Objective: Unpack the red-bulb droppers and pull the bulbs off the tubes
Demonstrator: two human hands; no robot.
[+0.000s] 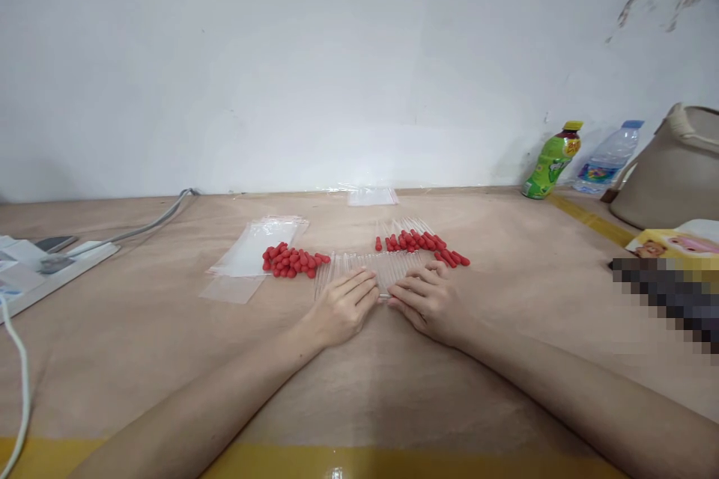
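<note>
Clear thin glass tubes [393, 266] lie side by side in a row on the table. My left hand [347, 304] rests over their near left part, its fingers stretched out and lying close together. On the right, my right hand [430, 301] touches the tubes with its fingers extended and slightly bent. Its thumb side faces my left hand, with a small gap between the two. Left of the row is a pile of red rubber bulbs [289, 261]. Behind my right hand lie several glass droppers [413, 239] with red bulbs fitted on their near ends.
Clear plastic bags [247, 251] lie beside the bulbs, with another bag [372, 197] near the wall. A green bottle [553, 161], a water bottle [610, 157], a beige bag [668, 165] and a yellow packet [671, 245] stand at right. A power strip [61, 273] with cables lies left.
</note>
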